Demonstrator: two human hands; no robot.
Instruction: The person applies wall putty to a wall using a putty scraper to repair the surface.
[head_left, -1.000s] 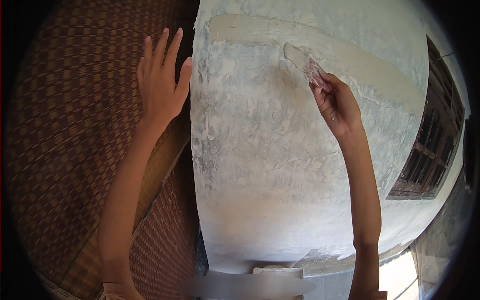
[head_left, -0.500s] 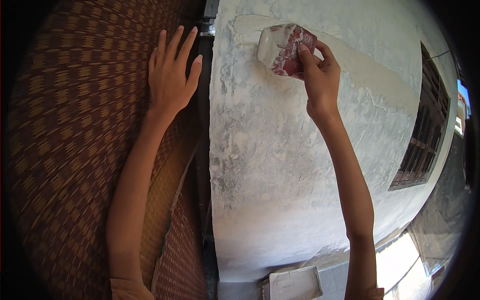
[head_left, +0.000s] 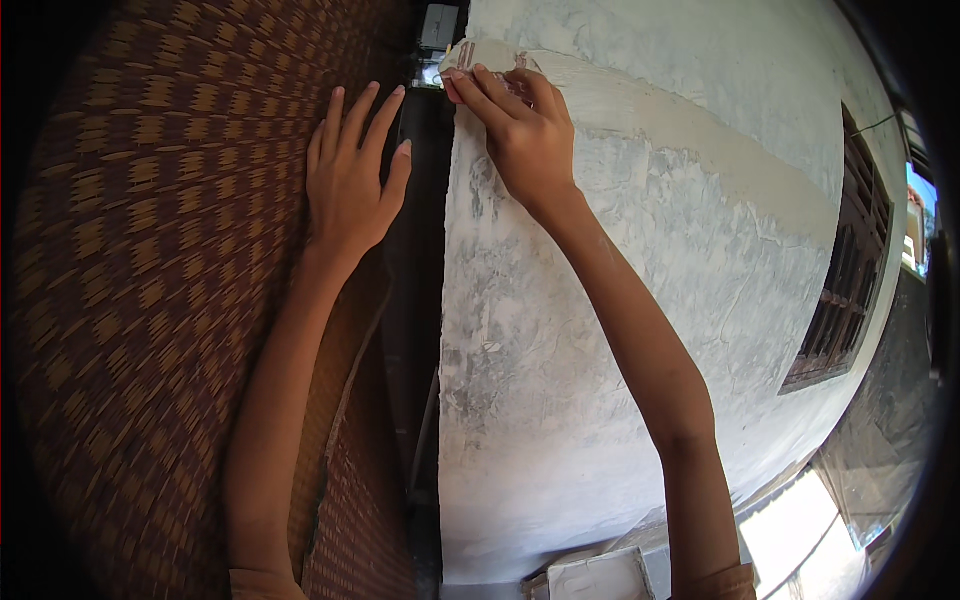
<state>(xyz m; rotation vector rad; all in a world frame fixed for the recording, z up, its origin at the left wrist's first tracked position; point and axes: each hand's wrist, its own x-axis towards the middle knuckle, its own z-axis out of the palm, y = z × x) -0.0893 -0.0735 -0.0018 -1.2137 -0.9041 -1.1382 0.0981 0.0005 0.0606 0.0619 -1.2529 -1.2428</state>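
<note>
Patchy wall (head_left: pixel 540 350) between woven panel (head_left: pixel 170 260) and window (head_left: pixel 848 270)

Dk barred window (head_left: pixel 846 275), far R

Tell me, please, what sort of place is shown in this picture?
Probably an outdoor spot beside a house wall: it has a dark barred window, a woven panel stands close on the left, and a bit of blue sky shows at the far right.
</note>
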